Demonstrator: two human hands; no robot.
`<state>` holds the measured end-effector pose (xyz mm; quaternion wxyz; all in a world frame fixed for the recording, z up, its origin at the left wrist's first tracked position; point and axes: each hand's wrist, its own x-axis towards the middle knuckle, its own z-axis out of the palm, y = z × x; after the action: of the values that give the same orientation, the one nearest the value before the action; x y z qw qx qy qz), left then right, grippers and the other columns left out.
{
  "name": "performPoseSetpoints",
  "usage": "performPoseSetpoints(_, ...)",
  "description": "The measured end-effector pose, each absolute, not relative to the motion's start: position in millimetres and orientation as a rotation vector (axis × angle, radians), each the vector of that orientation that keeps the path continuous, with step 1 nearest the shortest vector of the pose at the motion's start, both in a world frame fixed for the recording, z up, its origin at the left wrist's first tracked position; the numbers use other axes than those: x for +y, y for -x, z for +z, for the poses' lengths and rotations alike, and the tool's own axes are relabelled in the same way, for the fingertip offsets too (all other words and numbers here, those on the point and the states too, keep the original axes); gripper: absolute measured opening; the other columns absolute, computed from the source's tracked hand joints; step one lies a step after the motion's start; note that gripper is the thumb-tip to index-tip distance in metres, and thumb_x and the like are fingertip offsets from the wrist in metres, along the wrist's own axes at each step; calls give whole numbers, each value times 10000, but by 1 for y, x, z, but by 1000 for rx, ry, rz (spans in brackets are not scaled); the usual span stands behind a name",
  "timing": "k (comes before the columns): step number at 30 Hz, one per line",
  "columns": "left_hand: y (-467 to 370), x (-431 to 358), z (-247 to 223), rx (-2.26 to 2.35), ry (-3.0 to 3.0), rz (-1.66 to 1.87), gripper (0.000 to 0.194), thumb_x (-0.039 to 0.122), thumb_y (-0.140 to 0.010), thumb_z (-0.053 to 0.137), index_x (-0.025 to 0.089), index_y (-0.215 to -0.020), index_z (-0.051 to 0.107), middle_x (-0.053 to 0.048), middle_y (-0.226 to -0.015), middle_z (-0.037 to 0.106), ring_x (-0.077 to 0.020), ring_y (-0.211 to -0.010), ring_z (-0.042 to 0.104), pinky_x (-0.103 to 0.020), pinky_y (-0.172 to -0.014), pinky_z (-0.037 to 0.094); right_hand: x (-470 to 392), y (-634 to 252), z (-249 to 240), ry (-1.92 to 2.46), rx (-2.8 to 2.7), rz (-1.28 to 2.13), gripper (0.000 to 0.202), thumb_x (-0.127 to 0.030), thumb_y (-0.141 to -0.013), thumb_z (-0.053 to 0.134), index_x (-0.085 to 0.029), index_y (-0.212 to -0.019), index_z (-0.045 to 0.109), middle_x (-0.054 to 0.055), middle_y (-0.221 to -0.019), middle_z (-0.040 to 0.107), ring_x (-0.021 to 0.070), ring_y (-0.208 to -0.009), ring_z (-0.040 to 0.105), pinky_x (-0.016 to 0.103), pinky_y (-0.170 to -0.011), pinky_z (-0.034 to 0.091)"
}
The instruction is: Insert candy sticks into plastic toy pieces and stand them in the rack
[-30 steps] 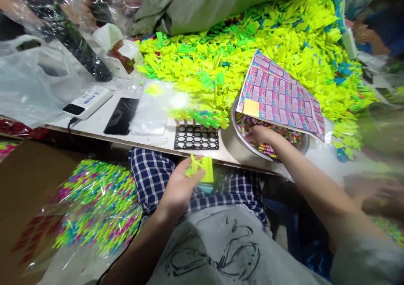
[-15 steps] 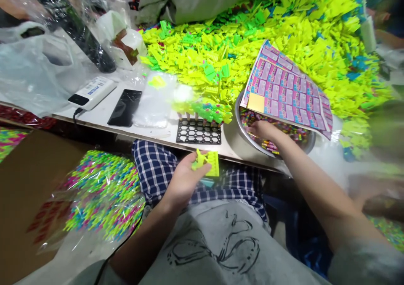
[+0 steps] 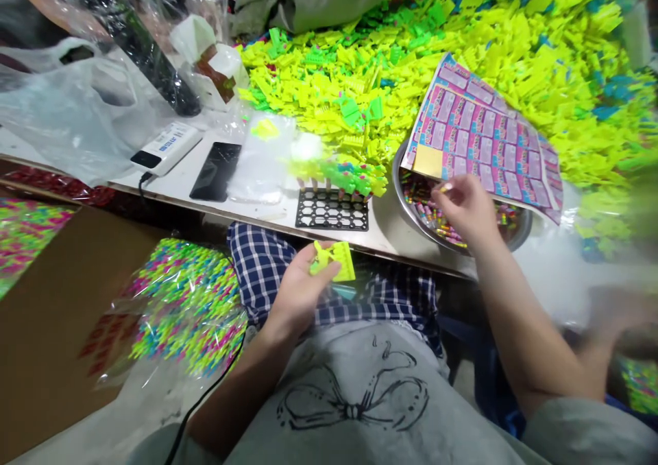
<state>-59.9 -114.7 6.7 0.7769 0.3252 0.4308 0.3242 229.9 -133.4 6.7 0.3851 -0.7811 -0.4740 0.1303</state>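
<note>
My left hand (image 3: 301, 290) is closed on a yellow-green plastic piece (image 3: 343, 260), held over my lap below the table edge. Above the metal bowl (image 3: 401, 197), my right hand (image 3: 467, 208) pinches a small candy-like piece (image 3: 446, 187) between thumb and fingertips. Many small wrapped pieces (image 3: 434, 221) lie in the bowl, and printed pink and blue sheets (image 3: 478, 139) cover its back part. A black perforated tray (image 3: 333, 211) sits at the table's front edge, with a row of yellow and green toy pieces (image 3: 349, 177) just behind it.
Yellow and green plastic parts (image 3: 319, 81) are heaped across the back. Left of the tray lie clear bags (image 3: 262, 163), a black phone (image 3: 216, 170) and a white power bank (image 3: 167, 148). A cardboard box (image 3: 62, 307) and a bag of colourful pieces (image 3: 190, 300) are at lower left.
My right hand has risen out of the bowl with a small piece between its fingertips. My left hand still holds the yellow-green piece. The view has shifted slightly.
</note>
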Motion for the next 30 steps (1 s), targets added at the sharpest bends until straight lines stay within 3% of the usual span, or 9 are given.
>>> performPoseSetpoints(4, 49, -114, 8, 939, -690, 647, 353, 200, -664, 660, 196, -990, 522, -18, -896, 615, -143, -736, 612, -244, -588, 522, -165, -153, 14, 1326, -841, 1001, 257, -291, -732, 643, -236, -939, 500, 19, -910, 641, 145, -716, 620, 252, -572, 490)
performPoseSetpoints(8, 41, -114, 6, 901, -744, 602, 375, 233, -685, 649, 200, -1024, 491, -33, -917, 616, -162, -743, 621, -265, -574, 538, -178, -106, 3, 1131, -515, 1322, 185, -269, -691, 702, -190, -810, 586, 11, -792, 669, 113, -651, 623, 197, -531, 497)
performPoseSetpoints(14, 41, -116, 4, 851, -769, 601, 370, 242, -710, 636, 174, -1045, 495, -54, -926, 639, -170, -757, 628, -262, -633, 519, -181, -94, -8, 1040, -194, 1402, 268, -322, -602, 767, -178, -715, 572, 10, -712, 677, 123, -620, 639, 170, -483, 519)
performPoseSetpoints(25, 38, -119, 1, 772, -816, 454, 391, 250, -718, 633, 142, -1078, 525, -88, -965, 656, -201, -811, 632, -328, -753, 496, -189, -98, -13, 987, -64, 1529, 256, -324, -671, 715, -184, -672, 501, -11, -645, 645, 111, -562, 615, 168, -431, 517)
performPoseSetpoints(30, 37, -118, -1, 775, -830, 405, 385, 238, -709, 641, 130, -1060, 526, -83, -917, 662, -194, -778, 636, -305, -719, 501, -194, -94, -9, 1025, -186, 1330, 293, -285, -647, 736, -181, -609, 465, -5, -664, 654, 108, -543, 613, 177, -450, 514)
